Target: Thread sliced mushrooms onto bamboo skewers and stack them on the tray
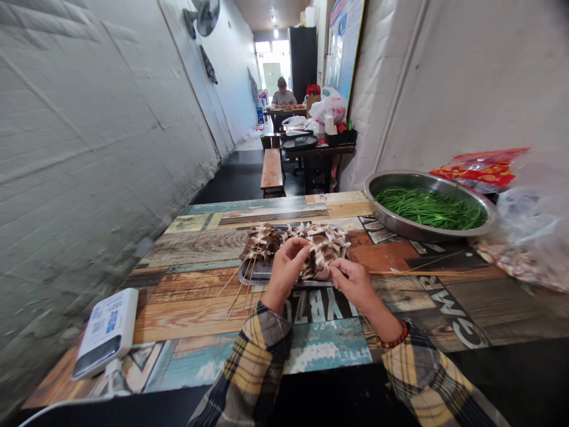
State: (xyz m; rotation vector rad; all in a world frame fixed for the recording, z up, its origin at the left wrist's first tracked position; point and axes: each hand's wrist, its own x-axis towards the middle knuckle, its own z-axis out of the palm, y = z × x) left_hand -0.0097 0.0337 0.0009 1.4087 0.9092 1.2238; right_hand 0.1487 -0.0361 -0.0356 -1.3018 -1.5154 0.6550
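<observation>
A dark tray (262,271) on the patchwork-printed table holds a heap of sliced mushrooms (324,249) and several skewered mushrooms (262,240) whose bamboo sticks poke toward me. My left hand (284,270) is closed in a pinch over the mushroom heap, holding a piece of mushroom. Beside it, my right hand (353,283) is closed on a thin bamboo skewer (413,272) that runs off to the right across the table. Both arms wear plaid sleeves, and a red bead bracelet (393,342) circles the right wrist.
A steel basin (386,219) of green chives stands at the right back. Clear plastic bags (528,237) and a red packet (484,169) lie at the far right. A white device (106,332) sits at the left front corner. Benches, tables and a seated person (283,95) fill the corridor beyond.
</observation>
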